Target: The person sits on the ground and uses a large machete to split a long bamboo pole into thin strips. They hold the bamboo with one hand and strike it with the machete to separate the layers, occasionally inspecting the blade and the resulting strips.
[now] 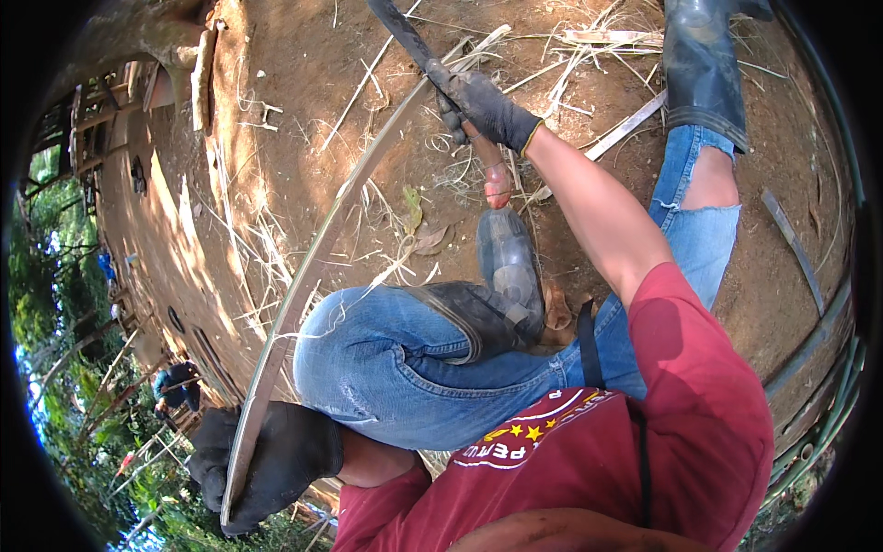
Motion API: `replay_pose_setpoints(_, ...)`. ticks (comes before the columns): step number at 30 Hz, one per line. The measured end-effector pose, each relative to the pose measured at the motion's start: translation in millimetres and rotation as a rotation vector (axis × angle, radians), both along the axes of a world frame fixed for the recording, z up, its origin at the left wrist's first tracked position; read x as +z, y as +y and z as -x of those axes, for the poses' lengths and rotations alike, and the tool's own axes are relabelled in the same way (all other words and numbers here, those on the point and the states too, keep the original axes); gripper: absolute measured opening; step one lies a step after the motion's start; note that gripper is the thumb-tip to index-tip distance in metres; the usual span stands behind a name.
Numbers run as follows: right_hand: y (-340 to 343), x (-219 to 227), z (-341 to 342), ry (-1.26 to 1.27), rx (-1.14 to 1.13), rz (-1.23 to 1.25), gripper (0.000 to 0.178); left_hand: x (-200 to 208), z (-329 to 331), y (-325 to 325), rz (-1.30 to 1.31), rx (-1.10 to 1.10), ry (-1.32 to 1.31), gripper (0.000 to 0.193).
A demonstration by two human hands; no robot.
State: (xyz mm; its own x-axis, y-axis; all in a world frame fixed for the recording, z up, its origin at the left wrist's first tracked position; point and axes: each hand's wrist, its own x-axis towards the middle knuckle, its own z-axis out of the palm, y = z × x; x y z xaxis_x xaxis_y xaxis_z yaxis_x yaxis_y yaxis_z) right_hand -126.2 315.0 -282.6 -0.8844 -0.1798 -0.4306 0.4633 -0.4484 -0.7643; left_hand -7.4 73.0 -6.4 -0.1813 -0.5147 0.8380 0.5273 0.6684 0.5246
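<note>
A long, pale bamboo strip (315, 258) runs in a bend from the lower left to the top middle, passing beside my bent knee. My left hand (276, 460), in a black glove, is closed around its lower end. Up at the far end, my gloved right hand (483, 106) grips a machete by its wooden handle (495, 179), whose rounded end has a reddish patch. The machete's dark blade (400, 29) points to the upper left and meets the strip near the hand. Thin curled shavings (478, 51) stick out past the blade. Part of the right fingers is hidden.
My legs in blue jeans (432, 368) and dark rubber boots (704, 83) spread over the dirt ground. Loose shavings (570, 83) and split pieces (630, 124) lie about. Poles (819, 423) line the right edge. A short log (202, 78) and a distant person (177, 386) are at left.
</note>
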Motion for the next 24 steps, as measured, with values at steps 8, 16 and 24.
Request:
replay_pose_setpoints(8, -41, 65, -33, 0.055, 0.073, 0.057, 0.041, 1, -7, 7, -0.068, -0.214, -0.064, 0.052)
replay_pose_setpoints(16, -78, 145, -67, 0.176, 0.167, -0.223, 0.067, 6, -17, -13, 0.19, 0.194, -0.244, 0.06)
replay_pose_setpoints(24, -74, 168, -85, 0.288, 0.152, -0.253, 0.058, 11, -21, 7, 0.031, 0.111, -0.238, 0.06)
